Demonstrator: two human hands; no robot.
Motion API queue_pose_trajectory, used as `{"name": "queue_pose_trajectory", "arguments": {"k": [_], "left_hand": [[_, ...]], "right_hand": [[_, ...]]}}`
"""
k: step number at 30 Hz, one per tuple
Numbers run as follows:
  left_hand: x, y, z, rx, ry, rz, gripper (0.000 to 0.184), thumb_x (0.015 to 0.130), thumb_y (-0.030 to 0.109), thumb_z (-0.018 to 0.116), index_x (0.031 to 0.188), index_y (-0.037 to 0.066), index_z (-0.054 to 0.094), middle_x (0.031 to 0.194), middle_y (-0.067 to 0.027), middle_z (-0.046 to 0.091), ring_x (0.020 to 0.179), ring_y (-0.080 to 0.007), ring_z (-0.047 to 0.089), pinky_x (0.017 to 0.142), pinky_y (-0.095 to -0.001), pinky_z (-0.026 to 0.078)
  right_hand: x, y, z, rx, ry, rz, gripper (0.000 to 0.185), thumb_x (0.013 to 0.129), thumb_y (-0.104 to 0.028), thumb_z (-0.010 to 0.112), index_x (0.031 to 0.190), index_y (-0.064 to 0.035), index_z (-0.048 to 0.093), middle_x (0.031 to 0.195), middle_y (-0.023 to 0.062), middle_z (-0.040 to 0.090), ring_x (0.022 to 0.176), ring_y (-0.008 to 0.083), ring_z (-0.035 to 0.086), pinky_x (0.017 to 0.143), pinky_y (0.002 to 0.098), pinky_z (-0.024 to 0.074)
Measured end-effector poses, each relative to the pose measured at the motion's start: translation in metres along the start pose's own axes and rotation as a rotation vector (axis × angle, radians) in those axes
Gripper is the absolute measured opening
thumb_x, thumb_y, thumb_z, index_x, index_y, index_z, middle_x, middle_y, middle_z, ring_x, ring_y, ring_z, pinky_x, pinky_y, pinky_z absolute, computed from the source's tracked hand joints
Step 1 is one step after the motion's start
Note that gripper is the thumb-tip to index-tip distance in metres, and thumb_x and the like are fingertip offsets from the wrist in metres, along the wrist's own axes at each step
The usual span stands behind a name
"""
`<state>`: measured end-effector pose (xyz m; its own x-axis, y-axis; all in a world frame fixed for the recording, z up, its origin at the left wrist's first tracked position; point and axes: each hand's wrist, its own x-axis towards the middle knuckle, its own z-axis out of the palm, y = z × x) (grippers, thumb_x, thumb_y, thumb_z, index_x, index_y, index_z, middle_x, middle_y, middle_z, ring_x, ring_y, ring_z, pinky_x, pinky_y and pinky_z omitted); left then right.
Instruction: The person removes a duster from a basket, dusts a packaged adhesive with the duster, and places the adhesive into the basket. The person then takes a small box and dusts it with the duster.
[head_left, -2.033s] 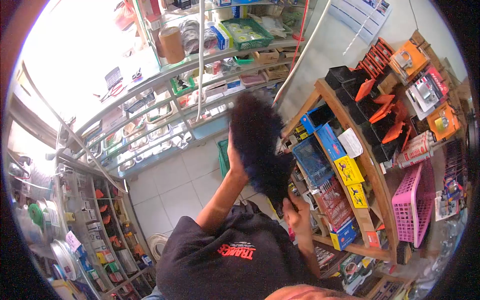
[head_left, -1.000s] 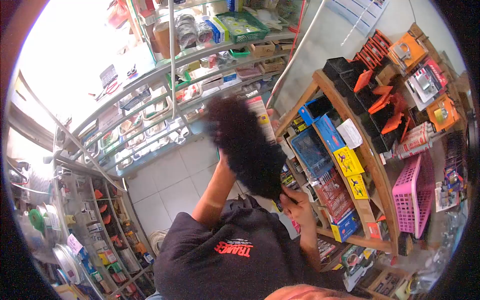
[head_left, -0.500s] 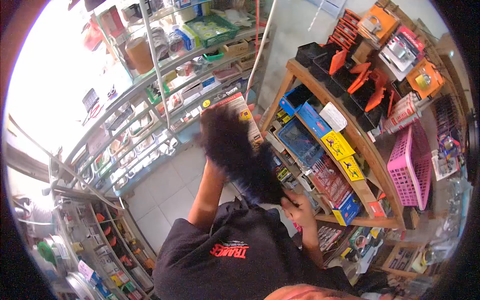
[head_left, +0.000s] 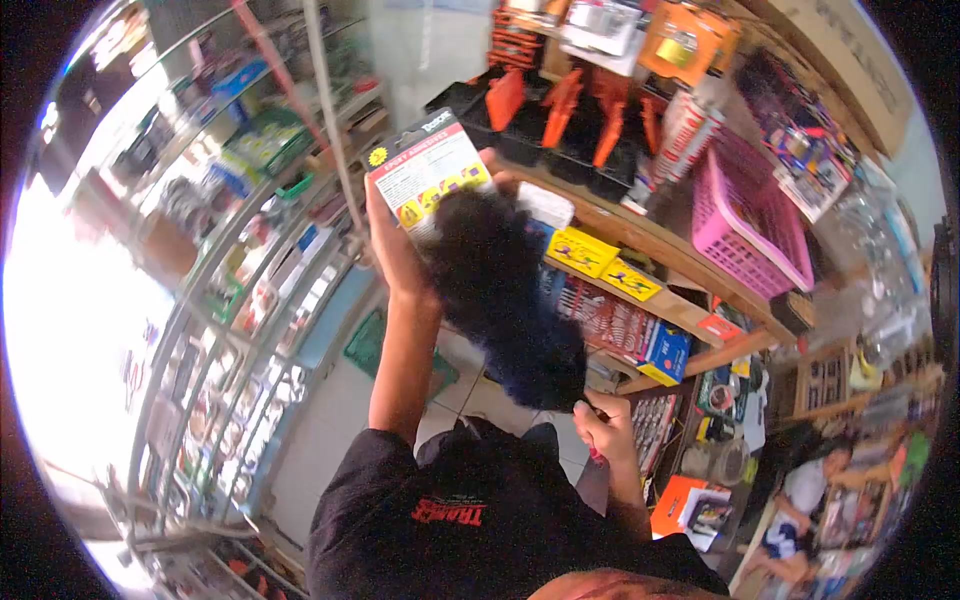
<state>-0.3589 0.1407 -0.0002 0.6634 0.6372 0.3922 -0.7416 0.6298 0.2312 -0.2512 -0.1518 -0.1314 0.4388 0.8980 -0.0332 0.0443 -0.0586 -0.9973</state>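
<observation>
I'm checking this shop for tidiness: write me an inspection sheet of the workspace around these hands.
Surface: tiled floor below.
Job's things: epoxy adhesive pack; black fluffy duster, overlapping the pack's lower part.
Clutter: pink basket, yellow boxes and black bins at the wooden rack.
Hands: left hand holds the pack; right hand grips the duster's lower end.
Cables: pale line and red line, upper left; cannot tell whether cables.
Surroundings: railed shelves, left; seemingly a seated person, lower right.

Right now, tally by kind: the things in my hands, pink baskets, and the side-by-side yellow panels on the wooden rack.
Fluffy black duster: 1
Epoxy adhesive packet: 1
Pink basket: 1
Yellow panels: 2
Total: 5
</observation>
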Motion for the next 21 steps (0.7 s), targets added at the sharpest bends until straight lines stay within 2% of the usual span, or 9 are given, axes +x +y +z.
{"name": "queue_pose_trajectory", "arguments": {"k": [4,7,8,11,13,14,17,19,21], "left_hand": [[0.015,-0.031,0.003,0.047,0.065,-0.210,0.079,0.088,0.064,0.025,0.135,0.000,0.032,0.128,-0.0264,0.045,0.109,-0.0412,0.052,0.088,-0.0591,0.043],[0.020,-0.059,0.010,0.038,0.140,-0.350,0.074,0.090,0.060,0.025,0.131,0.001,0.038,0.124,-0.0232,0.050,0.110,-0.0392,0.051,0.091,-0.0551,0.043],[0.022,-0.068,0.009,0.023,0.150,-0.422,0.073,0.090,0.060,0.025,0.131,0.001,0.039,0.122,-0.0227,0.052,0.110,-0.0388,0.052,0.092,-0.0532,0.042],[0.023,-0.089,-0.011,0.106,0.091,-0.604,0.070,0.090,0.058,0.029,0.130,0.001,0.040,0.118,-0.0222,0.054,0.106,-0.0391,0.054,0.093,-0.0501,0.042],[0.023,-0.100,-0.020,0.010,-0.069,-0.786,0.067,0.091,0.056,0.030,0.130,0.003,0.041,0.121,-0.0196,0.053,0.107,-0.0361,0.054,0.094,-0.0482,0.042],[0.021,-0.113,-0.013,-0.019,0.175,-0.719,0.063,0.092,0.053,0.032,0.129,0.003,0.044,0.122,-0.0176,0.053,0.108,-0.0337,0.054,0.097,-0.0449,0.041],[0.019,-0.123,-0.022,-0.124,0.188,-0.840,0.062,0.093,0.052,0.031,0.130,0.003,0.043,0.122,-0.0158,0.055,0.111,-0.0306,0.052,0.098,-0.0434,0.039],[0.019,-0.126,-0.039,-0.108,-0.094,-0.976,0.062,0.092,0.052,0.035,0.132,0.004,0.040,0.127,-0.0147,0.051,0.114,-0.0310,0.050,0.094,-0.0460,0.042],[0.014,-0.132,-0.028,-0.244,0.213,-0.921,0.063,0.092,0.053,0.034,0.133,0.004,0.039,0.132,-0.0155,0.046,0.117,-0.0338,0.048,0.093,-0.0484,0.042]], "right_hand": [[-0.014,-0.012,-0.034,-0.180,-0.070,-0.085,0.030,0.088,-0.013,0.059,0.113,0.0025,0.058,0.056,-0.0023,0.046,0.046,0.0036,0.039,0.041,0.0207,0.0306],[-0.029,-0.030,-0.059,-0.143,0.190,0.075,0.030,0.086,-0.013,0.061,0.112,0.0030,0.059,0.065,-0.0012,0.055,0.055,0.0053,0.047,0.051,0.0225,0.0394],[-0.031,-0.014,-0.073,-0.120,0.163,-0.003,0.034,0.087,-0.014,0.060,0.118,-0.0002,0.057,0.057,-0.0032,0.048,0.048,0.0030,0.039,0.041,0.0202,0.0311],[-0.042,-0.043,-0.114,-0.461,-0.011,0.014,0.031,0.085,-0.016,0.063,0.111,0.0003,0.061,0.072,0.0024,0.062,0.062,0.0056,0.051,0.058,0.0232,0.0442],[-0.051,-0.049,-0.136,-0.538,0.138,0.016,0.029,0.084,-0.014,0.063,0.110,-0.0002,0.062,0.078,0.0054,0.067,0.066,0.0072,0.056,0.062,0.0244,0.0464],[-0.054,-0.054,-0.147,-0.519,0.206,0.052,0.029,0.084,-0.015,0.064,0.109,-0.0004,0.063,0.080,0.0065,0.068,0.065,0.0084,0.058,0.062,0.0256,0.0472],[-0.063,-0.072,-0.175,-0.520,0.076,0.115,0.027,0.082,-0.014,0.065,0.105,0.0004,0.064,0.072,0.0078,0.067,0.060,0.0086,0.056,0.057,0.0259,0.0453],[-0.067,-0.090,-0.183,-0.598,0.097,0.157,0.027,0.082,-0.013,0.065,0.105,0.0011,0.064,0.073,0.0093,0.067,0.061,0.0093,0.057,0.057,0.0263,0.0452],[-0.063,-0.098,-0.186,-0.619,0.133,0.152,0.025,0.082,-0.010,0.064,0.104,0.0024,0.064,0.069,0.0085,0.065,0.058,0.0087,0.055,0.055,0.0257,0.0435]]}}
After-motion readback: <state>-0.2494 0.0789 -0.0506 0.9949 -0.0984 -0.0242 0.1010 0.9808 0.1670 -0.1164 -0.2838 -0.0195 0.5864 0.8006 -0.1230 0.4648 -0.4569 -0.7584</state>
